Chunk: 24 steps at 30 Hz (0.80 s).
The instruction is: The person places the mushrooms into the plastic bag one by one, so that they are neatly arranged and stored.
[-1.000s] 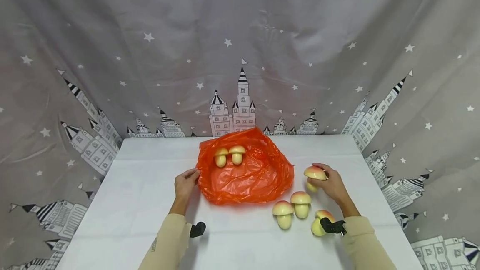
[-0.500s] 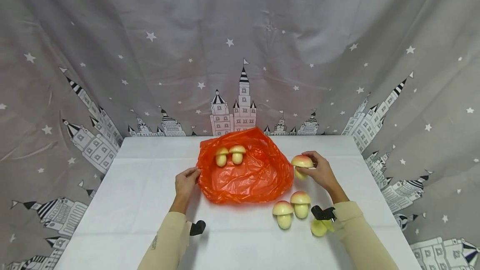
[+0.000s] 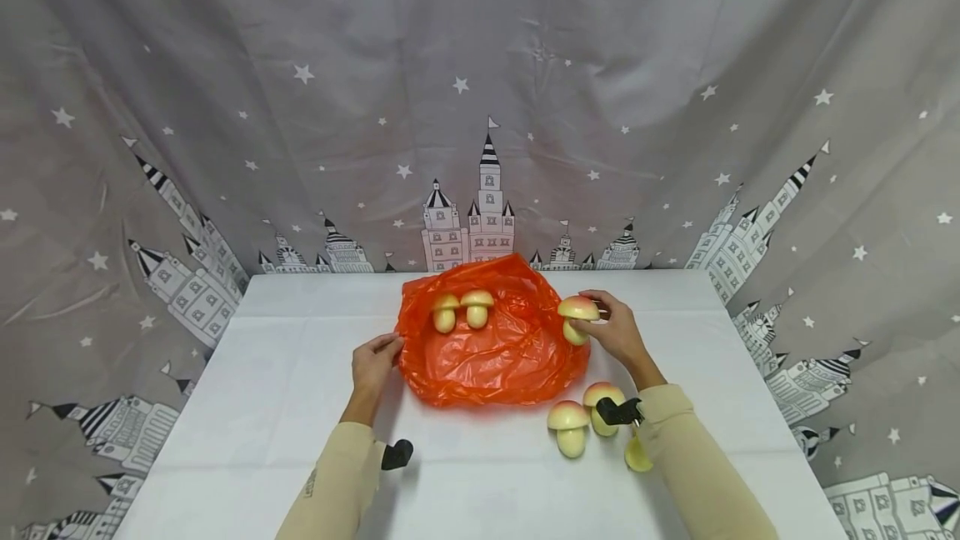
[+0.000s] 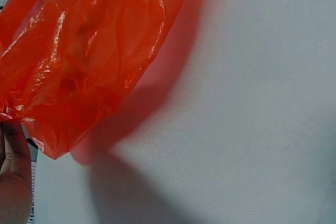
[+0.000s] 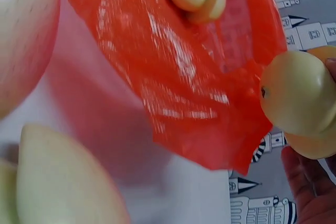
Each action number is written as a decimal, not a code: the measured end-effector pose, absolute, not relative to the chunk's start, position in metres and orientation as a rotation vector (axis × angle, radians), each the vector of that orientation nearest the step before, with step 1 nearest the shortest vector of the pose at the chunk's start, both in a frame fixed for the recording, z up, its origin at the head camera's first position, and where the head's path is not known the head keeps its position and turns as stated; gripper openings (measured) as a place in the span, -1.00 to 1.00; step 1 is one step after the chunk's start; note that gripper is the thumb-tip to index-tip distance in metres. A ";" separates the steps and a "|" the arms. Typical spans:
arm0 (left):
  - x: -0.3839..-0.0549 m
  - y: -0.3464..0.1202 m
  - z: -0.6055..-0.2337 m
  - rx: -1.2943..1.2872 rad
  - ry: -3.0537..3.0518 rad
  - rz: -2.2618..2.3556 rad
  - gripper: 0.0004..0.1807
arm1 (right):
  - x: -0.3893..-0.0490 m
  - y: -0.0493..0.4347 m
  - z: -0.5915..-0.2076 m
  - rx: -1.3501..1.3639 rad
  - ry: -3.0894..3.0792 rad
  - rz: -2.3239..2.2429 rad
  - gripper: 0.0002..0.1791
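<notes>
An orange-red plastic bag point(image 3: 487, 365) lies with its mouth spread wide on the white table. Two toy mushrooms point(image 3: 476, 308) rest inside it, near the back left. My left hand point(image 3: 372, 363) pinches the bag's left rim between thumb and fingers; the left wrist view has that hand point(image 4: 13, 177) only at its edge. At the bag's right rim, my right hand point(image 3: 617, 330) grips a toy mushroom point(image 3: 576, 308) by its cap, stem pointing down. In the right wrist view this mushroom point(image 5: 299, 93) is beside the bag's edge, with the fingers behind it.
Several more toy mushrooms point(image 3: 568, 427) lie on the table point(image 3: 465, 482) at the front right, one partly hidden under the right sleeve point(image 3: 675, 432). A grey curtain point(image 3: 360, 107) printed with castles and stars hangs behind the table.
My right hand has carried its mushroom left and away from me, from beside the loose mushrooms to the bag's right rim. The left hand stays on the left rim.
</notes>
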<state>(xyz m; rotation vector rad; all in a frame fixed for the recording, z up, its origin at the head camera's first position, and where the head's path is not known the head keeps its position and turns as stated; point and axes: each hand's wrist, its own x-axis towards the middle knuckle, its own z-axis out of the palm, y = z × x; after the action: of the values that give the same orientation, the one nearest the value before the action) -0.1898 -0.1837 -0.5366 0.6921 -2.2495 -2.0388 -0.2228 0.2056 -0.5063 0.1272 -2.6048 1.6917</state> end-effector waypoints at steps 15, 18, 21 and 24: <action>-0.188 -0.184 -0.537 0.734 -2.211 -2.085 -0.66 | -0.233 0.173 -0.505 0.116 -2.572 1.795 -0.41; -0.189 -0.184 -0.537 0.731 -2.205 -2.086 -0.65 | -0.236 0.166 -0.504 0.133 -2.547 1.824 -0.42; -0.190 -0.184 -0.537 0.729 -2.201 -2.081 -0.64 | -0.239 0.159 -0.503 0.138 -2.543 1.843 -0.41; -0.190 -0.183 -0.537 0.733 -2.201 -2.078 -0.64 | -0.242 0.153 -0.504 0.147 -2.557 1.829 -0.41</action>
<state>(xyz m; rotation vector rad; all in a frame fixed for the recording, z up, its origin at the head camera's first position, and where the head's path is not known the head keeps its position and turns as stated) -0.1902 -0.1835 -0.5367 0.7327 -2.2009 -2.0775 -0.2419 0.1535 -0.5039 0.1468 -2.5575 1.8291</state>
